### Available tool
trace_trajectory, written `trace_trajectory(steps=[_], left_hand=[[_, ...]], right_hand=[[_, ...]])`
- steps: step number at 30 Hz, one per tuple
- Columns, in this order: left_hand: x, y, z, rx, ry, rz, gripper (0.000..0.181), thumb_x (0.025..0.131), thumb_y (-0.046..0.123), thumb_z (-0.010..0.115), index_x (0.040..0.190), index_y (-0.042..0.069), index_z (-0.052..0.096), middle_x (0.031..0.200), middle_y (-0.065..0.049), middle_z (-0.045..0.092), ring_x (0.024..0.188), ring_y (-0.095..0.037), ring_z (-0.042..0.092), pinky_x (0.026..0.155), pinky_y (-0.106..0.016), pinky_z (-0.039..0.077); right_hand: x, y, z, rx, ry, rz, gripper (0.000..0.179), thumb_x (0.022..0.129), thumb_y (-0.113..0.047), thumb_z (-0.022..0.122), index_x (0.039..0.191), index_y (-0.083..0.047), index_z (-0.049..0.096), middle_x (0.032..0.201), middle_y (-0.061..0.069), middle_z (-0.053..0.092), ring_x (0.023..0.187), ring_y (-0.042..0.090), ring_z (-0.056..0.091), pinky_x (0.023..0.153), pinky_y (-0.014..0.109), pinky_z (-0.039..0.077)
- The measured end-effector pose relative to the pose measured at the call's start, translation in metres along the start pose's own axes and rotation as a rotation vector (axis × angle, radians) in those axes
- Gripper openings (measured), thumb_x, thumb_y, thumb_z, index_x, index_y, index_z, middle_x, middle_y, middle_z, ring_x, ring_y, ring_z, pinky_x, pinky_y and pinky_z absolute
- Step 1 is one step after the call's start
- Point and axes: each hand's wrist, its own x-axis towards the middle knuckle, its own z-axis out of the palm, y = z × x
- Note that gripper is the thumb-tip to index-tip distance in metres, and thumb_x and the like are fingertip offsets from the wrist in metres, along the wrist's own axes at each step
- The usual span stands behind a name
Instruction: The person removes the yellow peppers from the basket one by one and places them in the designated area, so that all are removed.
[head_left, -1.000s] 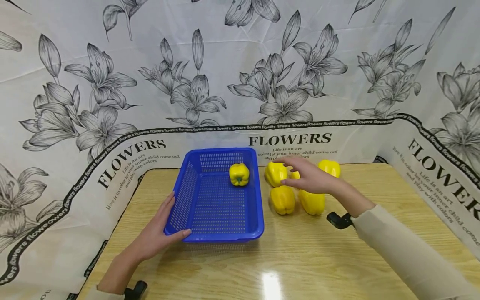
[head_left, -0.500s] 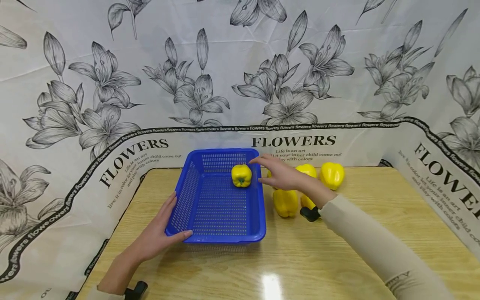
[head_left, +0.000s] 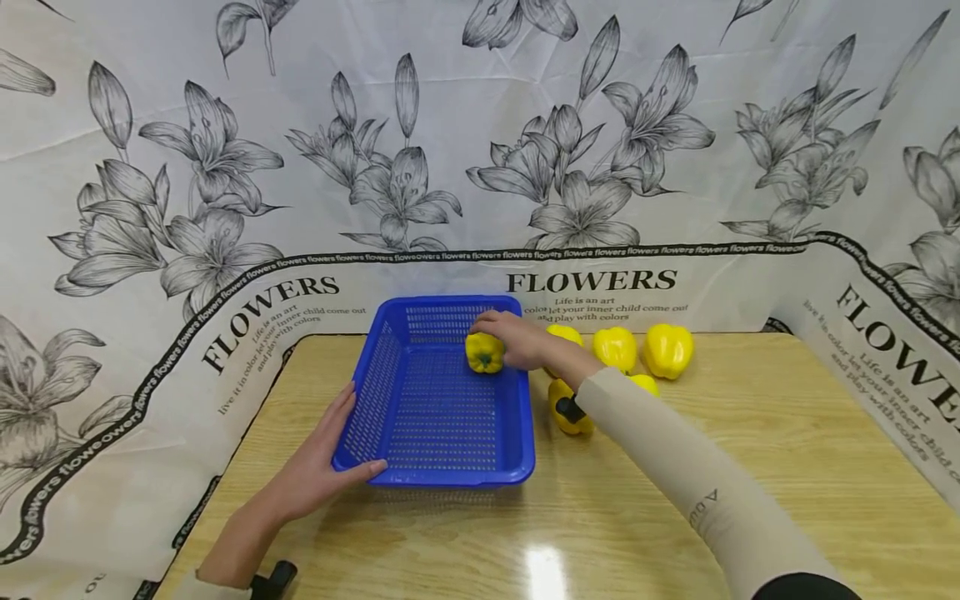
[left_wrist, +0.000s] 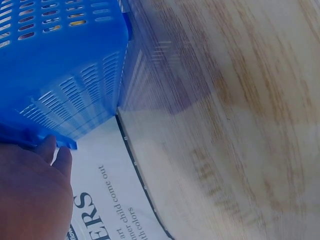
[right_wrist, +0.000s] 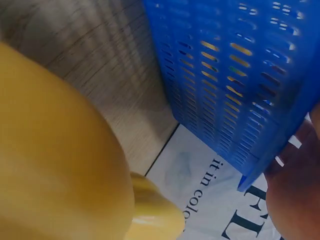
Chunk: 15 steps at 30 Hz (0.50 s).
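In the head view, a blue plastic basket (head_left: 438, 477) with slotted walls stands on the table, left of its middle. My left hand (head_left: 307, 479) grips the basket's near left corner, thumb over the rim and fingers along the outer side. A yellow bell pepper (head_left: 482, 355) with a green stem lies in the basket's far right part. Over the basket's right rim reaches my right hand (head_left: 517, 340), its fingers curled over the pepper's top and right side. The thumb is mostly hidden. In the right wrist view, this hand (right_wrist: 295, 185) shows at the rim.
Right of the basket sit several more yellow bell peppers (head_left: 667, 351), partly behind the right forearm (head_left: 660, 450). The wooden table (head_left: 615, 533) ends at the back against a white flower-printed cloth (head_left: 420, 200).
My right hand has moved left from above the loose peppers, across the basket's right rim, onto the pepper inside. My left hand keeps its hold on the basket.
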Motion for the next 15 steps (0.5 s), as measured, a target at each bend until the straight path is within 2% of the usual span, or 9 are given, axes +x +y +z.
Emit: trace_trajectory(steps=[4,10,15], left_hand=[[0.000,0.000,0.001,0.002,-0.003,-0.001,0.111,0.088,0.054,0.076,0.166,0.016,0.007,0.173,-0.003,0.003,0.155,-0.041,0.013,0.116,-0.069,0.024],[0.000,0.000,0.000,-0.004,-0.003,-0.009,0.111,0.088,0.055,0.076,0.166,0.016,0.007,0.173,-0.002,0.003,0.155,-0.041,0.012,0.116,-0.069,0.023],[0.000,-0.002,0.001,-0.010,0.000,-0.018,0.111,0.088,0.054,0.076,0.167,0.018,0.007,0.173,-0.002,0.003,0.155,-0.041,0.012,0.116,-0.070,0.023]], right_hand=[[0.009,0.004,0.003,-0.005,-0.037,0.001,0.075,0.081,0.018,0.054,0.151,-0.008,0.050,0.161,0.017,0.037,0.149,0.041,0.031,0.120,0.054,0.030],[0.017,0.003,0.005,-0.027,-0.086,0.011,0.071,0.087,0.014,0.057,0.153,-0.010,0.048,0.161,0.015,0.038,0.151,0.038,0.030,0.123,0.056,0.023],[0.022,0.002,0.007,-0.074,-0.102,0.023,0.066,0.088,0.011,0.058,0.150,-0.012,0.053,0.157,0.013,0.044,0.148,0.037,0.035,0.122,0.054,0.024]])
